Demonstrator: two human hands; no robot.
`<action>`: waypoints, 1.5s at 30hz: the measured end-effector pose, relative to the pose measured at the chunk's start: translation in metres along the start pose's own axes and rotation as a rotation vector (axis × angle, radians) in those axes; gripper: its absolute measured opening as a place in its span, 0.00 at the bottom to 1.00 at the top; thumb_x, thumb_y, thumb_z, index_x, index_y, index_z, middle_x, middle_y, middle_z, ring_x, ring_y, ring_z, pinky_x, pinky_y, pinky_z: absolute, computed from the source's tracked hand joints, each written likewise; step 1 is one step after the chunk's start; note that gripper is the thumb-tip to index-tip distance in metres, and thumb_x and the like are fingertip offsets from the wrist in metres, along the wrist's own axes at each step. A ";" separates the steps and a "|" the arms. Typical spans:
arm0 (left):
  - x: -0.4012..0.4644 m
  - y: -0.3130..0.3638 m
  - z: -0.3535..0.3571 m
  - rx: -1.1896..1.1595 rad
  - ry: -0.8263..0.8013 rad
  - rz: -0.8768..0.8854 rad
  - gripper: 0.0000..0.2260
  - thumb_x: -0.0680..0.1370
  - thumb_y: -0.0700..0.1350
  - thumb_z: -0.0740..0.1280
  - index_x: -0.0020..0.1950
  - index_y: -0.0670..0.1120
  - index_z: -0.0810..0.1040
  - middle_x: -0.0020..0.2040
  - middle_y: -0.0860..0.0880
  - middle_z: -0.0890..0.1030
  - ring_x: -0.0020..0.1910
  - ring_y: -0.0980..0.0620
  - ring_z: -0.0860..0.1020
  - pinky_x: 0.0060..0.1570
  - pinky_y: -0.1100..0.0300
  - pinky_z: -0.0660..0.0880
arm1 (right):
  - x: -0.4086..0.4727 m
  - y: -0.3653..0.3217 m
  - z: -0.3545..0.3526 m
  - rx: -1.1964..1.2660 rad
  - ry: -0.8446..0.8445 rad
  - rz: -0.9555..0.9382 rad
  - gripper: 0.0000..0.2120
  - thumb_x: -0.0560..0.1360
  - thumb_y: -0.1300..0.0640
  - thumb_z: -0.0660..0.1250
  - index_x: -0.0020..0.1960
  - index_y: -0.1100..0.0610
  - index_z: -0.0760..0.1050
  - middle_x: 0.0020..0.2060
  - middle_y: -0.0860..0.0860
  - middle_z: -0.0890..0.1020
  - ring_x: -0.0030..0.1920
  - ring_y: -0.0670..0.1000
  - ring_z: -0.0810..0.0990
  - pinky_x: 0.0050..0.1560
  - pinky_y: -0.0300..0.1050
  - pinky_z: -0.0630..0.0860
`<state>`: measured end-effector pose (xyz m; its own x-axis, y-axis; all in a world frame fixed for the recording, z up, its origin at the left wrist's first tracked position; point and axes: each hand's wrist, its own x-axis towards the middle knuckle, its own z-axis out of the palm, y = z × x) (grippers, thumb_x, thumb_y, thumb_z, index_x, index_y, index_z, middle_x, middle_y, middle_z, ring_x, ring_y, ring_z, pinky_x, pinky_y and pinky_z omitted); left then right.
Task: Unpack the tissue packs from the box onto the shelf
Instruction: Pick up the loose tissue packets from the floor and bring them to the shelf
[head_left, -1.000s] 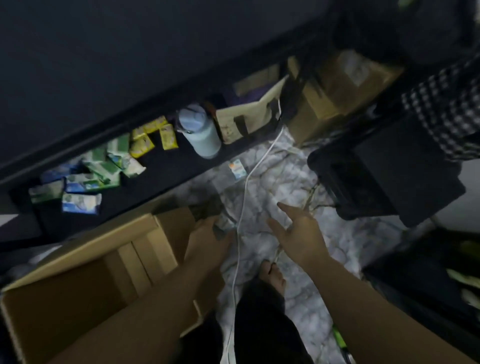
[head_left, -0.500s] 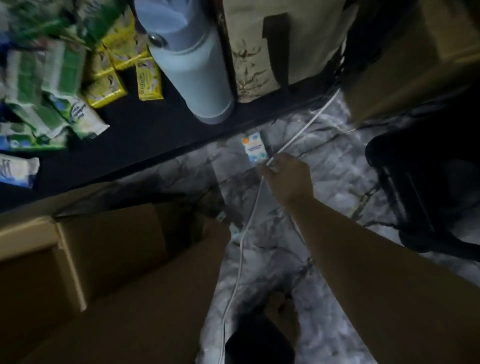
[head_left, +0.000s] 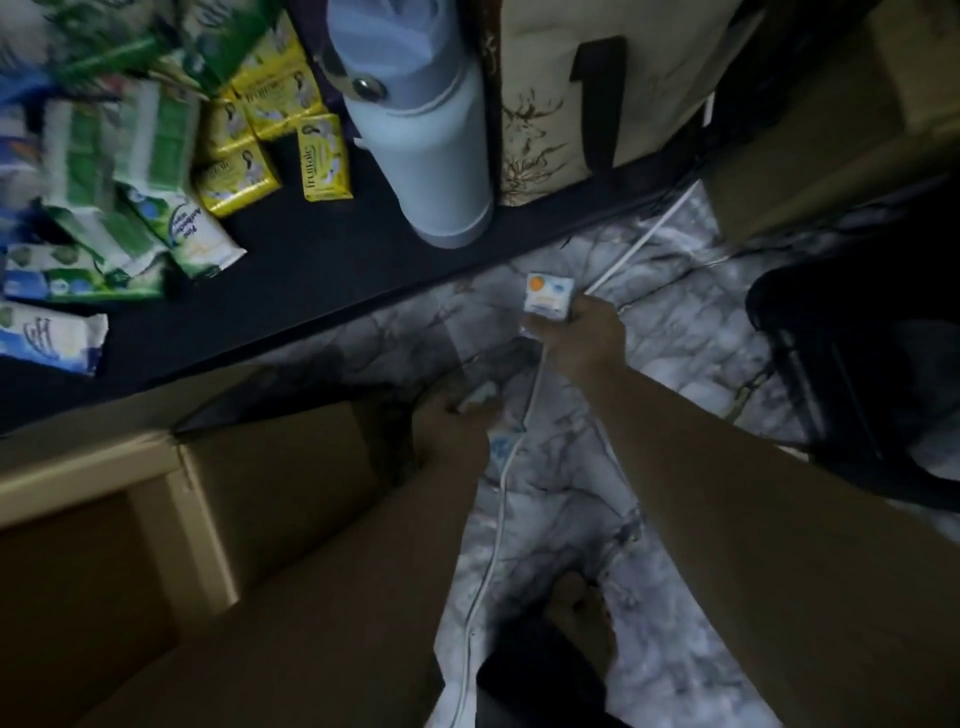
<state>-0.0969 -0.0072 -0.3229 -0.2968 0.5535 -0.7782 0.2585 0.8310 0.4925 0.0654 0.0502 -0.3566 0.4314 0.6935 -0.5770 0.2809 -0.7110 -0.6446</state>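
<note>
Closing your right hand (head_left: 582, 338) on the stray tissue pack (head_left: 549, 300) on the floor, where half a second earlier it only touched | left hand (head_left: 457, 431) beside the box (head_left: 270, 467), grip unclear | shelf (head_left: 322, 280) placement came next.

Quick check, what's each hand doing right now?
Left hand: closed on a small pack by the box.
Right hand: gripping the orange-and-blue tissue pack.

Box (head_left: 156, 519) on floor (head_left: 675, 364) at left, w/ shelf (head_left: 322, 270) behind it; packs (head_left: 156, 171) on shelf left, flask (head_left: 421, 135) and bag (head_left: 597, 88) to their right.
</note>
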 end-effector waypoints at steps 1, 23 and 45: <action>-0.010 0.006 -0.007 -0.007 -0.021 0.033 0.12 0.73 0.46 0.80 0.52 0.42 0.83 0.40 0.47 0.81 0.46 0.41 0.83 0.53 0.42 0.82 | -0.013 -0.001 -0.013 0.074 -0.017 0.026 0.14 0.66 0.49 0.83 0.47 0.55 0.87 0.42 0.52 0.88 0.45 0.50 0.87 0.44 0.47 0.79; -0.397 0.243 -0.274 -0.154 -0.446 0.482 0.18 0.62 0.48 0.82 0.45 0.42 0.83 0.39 0.46 0.84 0.37 0.51 0.83 0.36 0.60 0.79 | -0.422 -0.287 -0.294 0.345 -0.150 -0.284 0.11 0.73 0.57 0.80 0.51 0.60 0.82 0.39 0.50 0.87 0.36 0.43 0.83 0.34 0.38 0.77; -0.614 0.359 -0.685 -0.571 -0.052 1.115 0.12 0.69 0.42 0.82 0.48 0.44 0.83 0.44 0.45 0.86 0.41 0.49 0.85 0.41 0.58 0.81 | -0.699 -0.666 -0.229 0.317 -0.430 -1.005 0.18 0.73 0.60 0.79 0.59 0.54 0.77 0.48 0.49 0.88 0.40 0.43 0.85 0.38 0.34 0.78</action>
<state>-0.4516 -0.0107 0.5987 -0.1334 0.9777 0.1623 -0.0932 -0.1754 0.9801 -0.2268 0.0127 0.5914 -0.2140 0.9585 0.1881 0.0773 0.2086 -0.9749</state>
